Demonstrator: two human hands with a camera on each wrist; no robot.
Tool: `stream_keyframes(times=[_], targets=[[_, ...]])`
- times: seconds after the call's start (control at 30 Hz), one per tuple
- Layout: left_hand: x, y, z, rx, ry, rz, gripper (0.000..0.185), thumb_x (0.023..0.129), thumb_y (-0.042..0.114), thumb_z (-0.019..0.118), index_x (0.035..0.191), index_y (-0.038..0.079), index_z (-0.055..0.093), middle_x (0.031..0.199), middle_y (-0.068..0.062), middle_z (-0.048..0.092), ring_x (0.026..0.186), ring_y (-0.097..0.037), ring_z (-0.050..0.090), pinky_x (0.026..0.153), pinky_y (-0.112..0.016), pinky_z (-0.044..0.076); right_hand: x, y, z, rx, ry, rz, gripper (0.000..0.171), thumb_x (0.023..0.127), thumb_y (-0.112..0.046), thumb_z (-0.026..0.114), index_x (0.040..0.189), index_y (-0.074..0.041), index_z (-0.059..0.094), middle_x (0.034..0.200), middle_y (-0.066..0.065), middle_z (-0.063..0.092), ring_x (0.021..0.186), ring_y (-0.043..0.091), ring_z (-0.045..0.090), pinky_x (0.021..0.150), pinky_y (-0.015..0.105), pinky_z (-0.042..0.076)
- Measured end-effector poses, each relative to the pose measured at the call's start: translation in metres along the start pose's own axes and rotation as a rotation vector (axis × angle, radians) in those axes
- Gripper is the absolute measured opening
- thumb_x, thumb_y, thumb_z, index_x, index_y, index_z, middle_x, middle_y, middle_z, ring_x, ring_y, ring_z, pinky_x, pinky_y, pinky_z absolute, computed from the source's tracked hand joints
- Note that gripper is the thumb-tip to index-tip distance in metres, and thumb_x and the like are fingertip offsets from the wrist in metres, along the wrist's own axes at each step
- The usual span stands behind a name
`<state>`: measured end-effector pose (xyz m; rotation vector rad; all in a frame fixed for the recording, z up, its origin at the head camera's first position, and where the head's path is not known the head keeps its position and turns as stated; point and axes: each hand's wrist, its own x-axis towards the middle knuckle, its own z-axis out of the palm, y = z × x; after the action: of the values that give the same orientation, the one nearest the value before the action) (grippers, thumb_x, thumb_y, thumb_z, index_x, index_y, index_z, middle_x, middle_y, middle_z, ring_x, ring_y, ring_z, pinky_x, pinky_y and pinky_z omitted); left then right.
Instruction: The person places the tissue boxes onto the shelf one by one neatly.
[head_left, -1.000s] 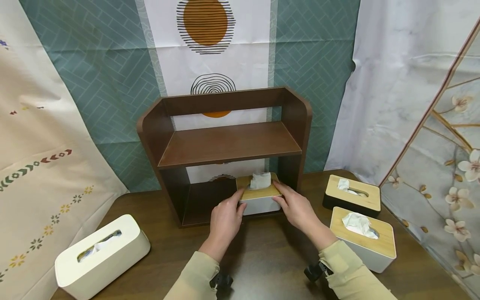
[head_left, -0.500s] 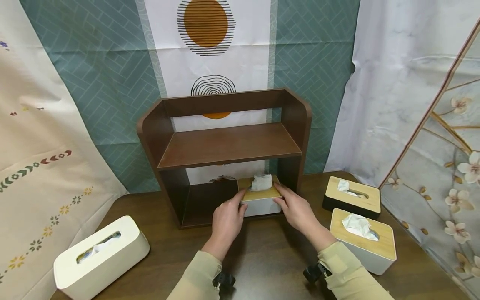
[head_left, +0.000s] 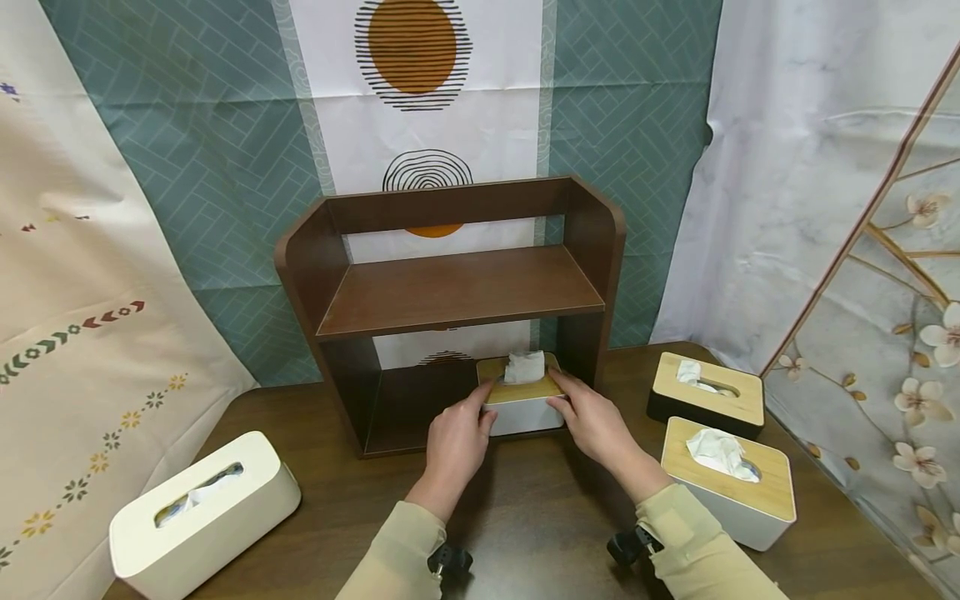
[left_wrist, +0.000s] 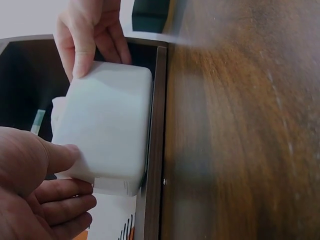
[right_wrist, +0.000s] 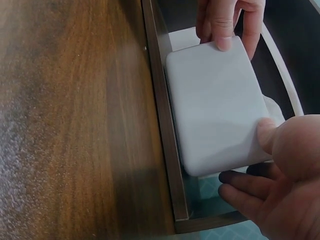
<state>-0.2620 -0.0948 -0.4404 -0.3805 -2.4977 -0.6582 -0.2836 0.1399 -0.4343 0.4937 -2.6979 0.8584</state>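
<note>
Two hands meet on one tissue box [head_left: 522,400], which sits at the right end of the bottom board of the brown shelf [head_left: 450,292], its front just at the board's near edge. On the near part of the table [head_left: 525,517], the left hand [head_left: 455,442] curls its thumb and fingers round the box's left end, and the right hand [head_left: 596,421] grips the right end the same way; both wrist views show thumbs pressed on its white wall. By my judgement the step in hand is seating the box under the upper board, and the next move calls for a short, level push toward the back, then letting go. Farther off stand a white tissue box [head_left: 202,508] at the near left corner and two wooden-lidded boxes [head_left: 723,467] along the right edge.
</note>
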Motion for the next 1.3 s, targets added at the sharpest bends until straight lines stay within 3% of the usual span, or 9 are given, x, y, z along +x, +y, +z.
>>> stream_keyframes(times=[0.97, 1.1, 1.3], targets=[[0.000, -0.002, 0.003, -0.022, -0.028, -0.005, 0.047, 0.100, 0.015, 0.085, 0.145, 0.011, 0.071, 0.122, -0.013, 0.081, 0.099, -0.034, 0.080, 0.077, -0.053, 0.064, -0.002, -0.002, 0.000, 0.008, -0.021, 0.013, 0.054, 0.112, -0.019, 0.067, 0.161, 0.001, 0.052, 0.159, 0.027, 0.056, 0.143, 0.045, 0.058, 0.115, 0.065, 0.047], [-0.001, -0.002, 0.002, -0.055, -0.036, -0.001, 0.051, 0.100, 0.015, 0.085, 0.148, 0.011, 0.068, 0.133, -0.018, 0.076, 0.112, -0.039, 0.077, 0.086, -0.057, 0.063, -0.006, -0.005, -0.004, -0.003, -0.005, 0.022, 0.057, 0.112, -0.022, 0.068, 0.161, 0.001, 0.051, 0.158, 0.028, 0.056, 0.141, 0.046, 0.059, 0.113, 0.065, 0.048], [-0.004, 0.001, -0.007, -0.052, -0.031, -0.016, 0.061, 0.100, 0.021, 0.086, 0.155, 0.011, 0.061, 0.155, -0.031, 0.058, 0.130, -0.051, 0.066, 0.104, -0.064, 0.056, -0.018, -0.014, -0.013, -0.038, 0.022, 0.030, 0.065, 0.111, -0.029, 0.070, 0.165, 0.000, 0.047, 0.164, 0.029, 0.050, 0.145, 0.048, 0.055, 0.112, 0.066, 0.049]])
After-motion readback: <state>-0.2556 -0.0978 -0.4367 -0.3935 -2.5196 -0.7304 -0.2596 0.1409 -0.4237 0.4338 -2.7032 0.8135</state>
